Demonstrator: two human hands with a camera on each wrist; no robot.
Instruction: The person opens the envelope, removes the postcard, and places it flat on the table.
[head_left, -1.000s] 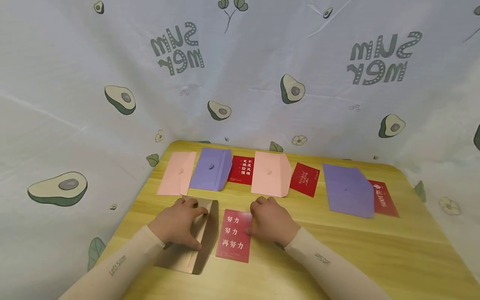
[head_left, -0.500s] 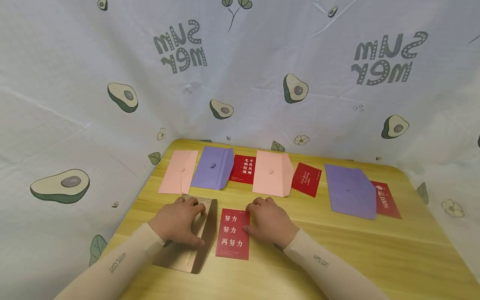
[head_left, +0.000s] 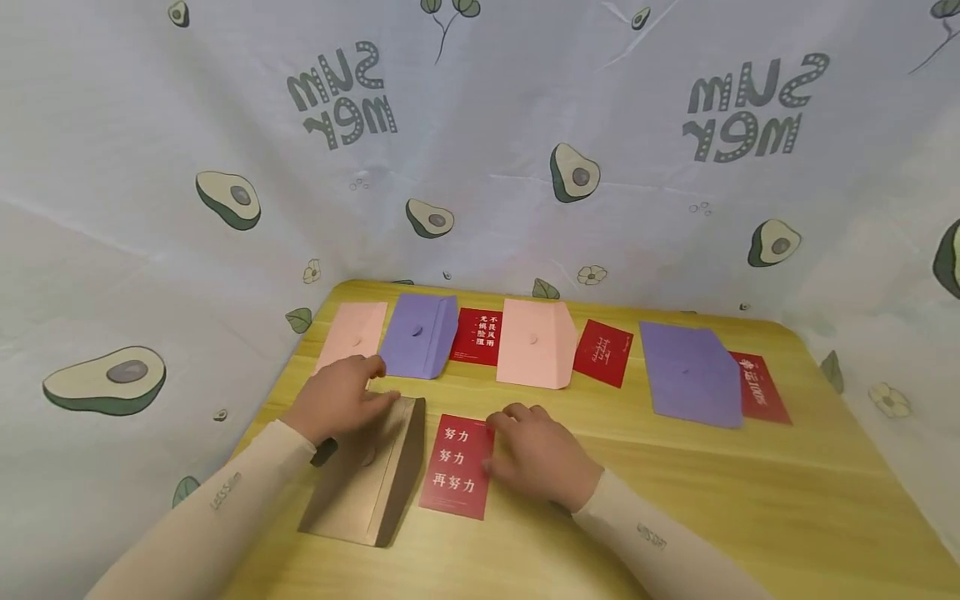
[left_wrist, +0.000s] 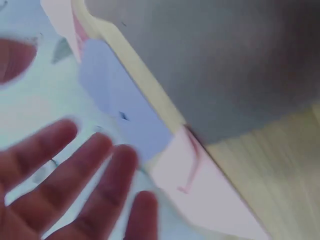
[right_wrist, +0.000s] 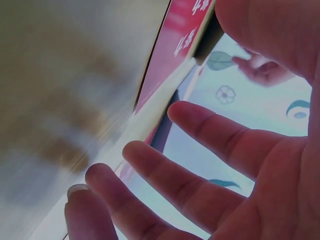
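A brown envelope (head_left: 352, 492) lies at the front left of the table with its flap unfolded to the right. My left hand (head_left: 339, 402) hovers over its far end, fingers loosely spread and holding nothing. In the left wrist view that envelope's surface (left_wrist: 225, 60) looks dark grey, well apart from the fingertips. To the right of the flap lies a red card (head_left: 456, 467) with white characters, flat on the table. My right hand (head_left: 543, 454) is at the card's right edge, its fingers loosely bent with nothing between them; the thumb tip comes right to the edge.
Along the back lie a pink envelope (head_left: 352, 325), a purple envelope (head_left: 412, 333), another pink envelope (head_left: 528, 346) and another purple one farther right (head_left: 686, 375). Red cards, such as the tilted card (head_left: 603, 354), lie between and beside them. A printed curtain (head_left: 480, 108) rises behind the table (head_left: 675, 492).
My left hand has lifted off the brown envelope and shifted away toward the far left, uncovering more of it. My right hand stays by the red card. The head view has shifted slightly.
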